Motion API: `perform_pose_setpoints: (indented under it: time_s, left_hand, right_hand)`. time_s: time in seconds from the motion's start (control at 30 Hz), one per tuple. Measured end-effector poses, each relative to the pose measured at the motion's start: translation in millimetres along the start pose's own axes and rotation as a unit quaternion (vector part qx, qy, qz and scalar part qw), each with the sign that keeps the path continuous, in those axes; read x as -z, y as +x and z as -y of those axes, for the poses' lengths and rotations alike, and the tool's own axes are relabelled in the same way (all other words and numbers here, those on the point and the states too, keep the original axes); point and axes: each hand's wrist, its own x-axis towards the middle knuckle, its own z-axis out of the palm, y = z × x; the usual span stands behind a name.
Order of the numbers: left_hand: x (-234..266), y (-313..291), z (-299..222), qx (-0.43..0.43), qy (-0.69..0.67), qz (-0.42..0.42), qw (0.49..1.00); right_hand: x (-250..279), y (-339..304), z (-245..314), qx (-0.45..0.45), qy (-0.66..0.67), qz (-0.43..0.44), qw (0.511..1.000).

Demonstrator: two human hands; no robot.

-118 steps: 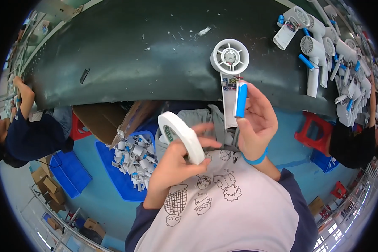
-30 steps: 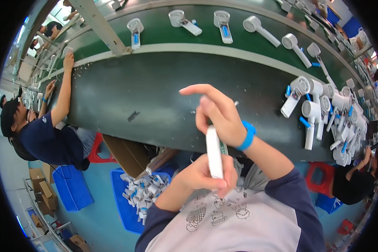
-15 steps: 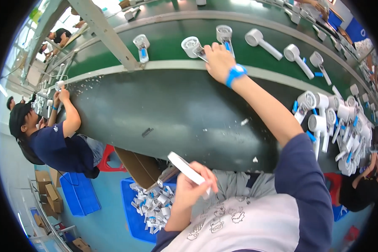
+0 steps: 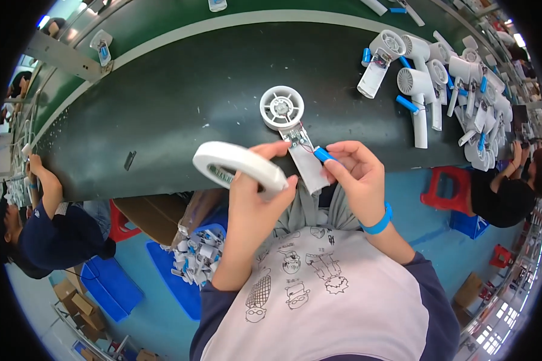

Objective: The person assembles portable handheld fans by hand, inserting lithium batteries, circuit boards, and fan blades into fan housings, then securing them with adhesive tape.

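A roll of white tape [image 4: 238, 155] is in my left hand [image 4: 253, 195], with the fingers closed round its lower right side. My right hand [image 4: 362, 180] pinches a small blue cylindrical battery [image 4: 324, 154] between thumb and fingers. Thin wires run from the battery to a small circuit board [image 4: 297, 138] in an opened white handheld fan [image 4: 282, 108]. The fan's round head rests on the dark table, and its handle [image 4: 310, 165] points toward me between my hands. My left fingertips come close to the board; whether they touch it I cannot tell.
More opened fans [image 4: 415, 81] with blue batteries are heaped at the right of the dark table [image 4: 180, 102]. A black strip [image 4: 130, 160] lies at left. Below, a blue bin [image 4: 162, 265] holds white parts. Beyond the pale rail runs a green belt [image 4: 162, 24]. Co-workers sit on both sides.
My right hand has come back from the green belt, and an opened fan now lies before me with its battery in that hand. My left hand has raised the tape beside it.
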Motion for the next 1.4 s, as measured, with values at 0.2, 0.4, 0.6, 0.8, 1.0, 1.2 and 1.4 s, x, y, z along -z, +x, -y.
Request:
perform_pose_setpoints:
  time_s: [0.2, 0.4, 0.6, 0.8, 1.0, 1.2, 1.4]
  left_hand:
    - [-8, -31, -15, 0.083, -0.131, 0.107, 0.982]
    - [-7, -35, -11, 0.159, -0.255, 0.056, 0.952]
    - [8, -37, -2, 0.122, -0.220, 0.063, 0.966]
    - [21, -35, -12, 0.190, -0.280, 0.079, 0.938]
    - [27, -36, -12, 0.195, -0.284, 0.097, 0.934]
    - [32, -36, -9, 0.188, -0.293, 0.118, 0.930]
    - [40, -36, -17, 0.314, -0.189, 0.182, 0.912]
  right_hand:
    - [2, -10, 7, -0.271, 0.255, 0.072, 0.925]
    - [-3, -13, 22, -0.221, 0.111, 0.090, 0.965]
    - [14, -2, 18, 0.193, -0.135, 0.204, 0.950]
    - [8, 16, 19, 0.247, -0.146, 0.322, 0.902]
    - [7, 25, 29, 0.080, -0.072, 0.378, 0.920]
    - [0, 19, 26, 0.101, -0.050, 0.351, 0.930]
    - [4, 17, 9, 0.107, -0.031, 0.325, 0.939]
